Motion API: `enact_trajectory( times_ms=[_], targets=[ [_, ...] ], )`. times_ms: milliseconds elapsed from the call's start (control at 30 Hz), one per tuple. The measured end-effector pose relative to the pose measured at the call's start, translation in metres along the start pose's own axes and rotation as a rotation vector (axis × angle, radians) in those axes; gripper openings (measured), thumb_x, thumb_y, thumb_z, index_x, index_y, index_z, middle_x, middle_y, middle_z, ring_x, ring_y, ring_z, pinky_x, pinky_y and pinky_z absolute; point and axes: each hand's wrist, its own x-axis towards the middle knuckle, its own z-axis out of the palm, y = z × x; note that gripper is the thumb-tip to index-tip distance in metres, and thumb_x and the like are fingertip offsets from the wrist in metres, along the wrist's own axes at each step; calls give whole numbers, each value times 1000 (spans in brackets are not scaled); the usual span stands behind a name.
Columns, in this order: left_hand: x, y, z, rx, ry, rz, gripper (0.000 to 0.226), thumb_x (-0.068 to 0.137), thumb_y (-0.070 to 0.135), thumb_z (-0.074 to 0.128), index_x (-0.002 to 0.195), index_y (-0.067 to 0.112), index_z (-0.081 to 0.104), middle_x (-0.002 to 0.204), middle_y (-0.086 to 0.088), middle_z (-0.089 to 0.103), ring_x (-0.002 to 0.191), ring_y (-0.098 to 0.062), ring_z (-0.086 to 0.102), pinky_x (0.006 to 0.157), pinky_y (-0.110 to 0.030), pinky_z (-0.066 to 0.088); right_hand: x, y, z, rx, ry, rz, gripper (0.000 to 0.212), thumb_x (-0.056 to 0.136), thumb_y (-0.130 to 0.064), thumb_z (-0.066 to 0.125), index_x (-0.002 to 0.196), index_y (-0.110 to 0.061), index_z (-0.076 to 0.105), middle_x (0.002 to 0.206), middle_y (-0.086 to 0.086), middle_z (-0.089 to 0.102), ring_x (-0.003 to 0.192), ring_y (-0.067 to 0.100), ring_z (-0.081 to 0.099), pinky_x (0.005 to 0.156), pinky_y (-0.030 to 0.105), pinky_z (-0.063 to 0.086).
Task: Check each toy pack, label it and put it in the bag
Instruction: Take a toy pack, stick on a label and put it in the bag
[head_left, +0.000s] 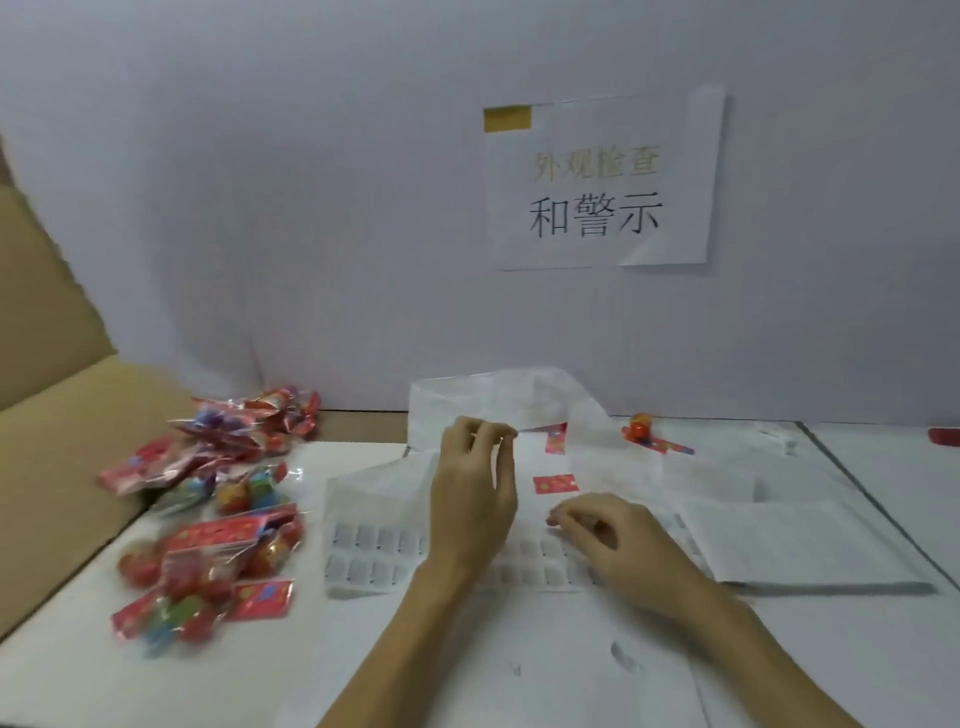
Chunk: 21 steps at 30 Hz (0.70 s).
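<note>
A pile of red toy packs (208, 540) with coloured balls lies at the left, with more packs (244, 431) behind it. A translucent white bag (524, 395) lies at the middle back, and red pack headers (556, 484) show through it. My left hand (475, 499) reaches forward and pinches the bag's edge with thumb and fingertips. A label sheet (374, 556) with rows of small labels lies under both hands. My right hand (613, 540) rests on the sheet with curled fingers, its fingertips pinching at a label.
An open cardboard box (57, 415) stands at the far left. A loose toy (641, 428) with a red strip lies at the back right. A stack of flat white bags (805, 545) sits at the right. A paper sign (602, 182) hangs on the wall.
</note>
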Motion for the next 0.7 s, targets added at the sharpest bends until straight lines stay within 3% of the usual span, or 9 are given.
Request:
enact_trajectory(
  times_ms=[100,200,233,300,400,467,600,700],
  targets=[
    [13,-12,-15,71,223,-98,18,102,7,58,116,14,66,114,-2,60,103,-12,52,89,-18,47,2,6,1,4,-12,-26,13,99,-37,66,106,-42,76,107,-35,68,105,-6,65,97,24,54],
    [25,-39,-37,347,330,-252,32,93,-3,57,121,10,66,123,-13,61,114,-27,53,97,-34,43,4,9,-2,27,-27,-35,13,98,-38,66,103,-42,77,110,-38,67,106,-2,68,98,30,55],
    [27,-52,-44,475,275,-344,34,93,0,55,125,10,65,134,-19,58,125,-35,49,105,-42,41,5,10,-2,35,-24,-36,13,97,-38,66,102,-41,77,109,-38,67,105,-1,69,98,32,56],
    [24,-76,-58,679,62,-621,36,104,23,47,136,16,60,159,-29,34,149,-46,24,121,-56,23,6,10,0,47,-18,-32,13,97,-36,67,101,-41,78,109,-36,68,104,0,70,97,31,56],
    [16,-98,-66,790,-190,-892,52,109,49,30,144,21,56,167,-34,-3,155,-52,-9,125,-65,4,7,11,0,55,-5,-32,15,97,-31,68,96,-41,79,107,-34,70,102,-1,71,93,24,55],
    [13,-103,-64,842,-236,-878,57,109,49,29,146,14,55,168,-32,-3,155,-52,-8,125,-62,8,7,11,0,47,1,-35,19,98,-27,68,94,-41,79,105,-33,71,100,-2,71,91,21,55],
    [11,-109,-63,884,-195,-773,67,108,47,32,153,-2,42,169,-18,22,157,-36,15,125,-47,19,6,9,0,62,7,-32,20,99,-22,67,95,-37,80,103,-30,73,97,-4,72,90,21,55],
    [12,-113,-66,856,-107,-721,52,106,43,41,129,5,69,163,-13,30,148,-31,27,117,-43,28,5,6,-2,66,4,-29,20,100,-21,66,96,-35,80,101,-30,74,95,-4,73,87,22,57]
  ],
)
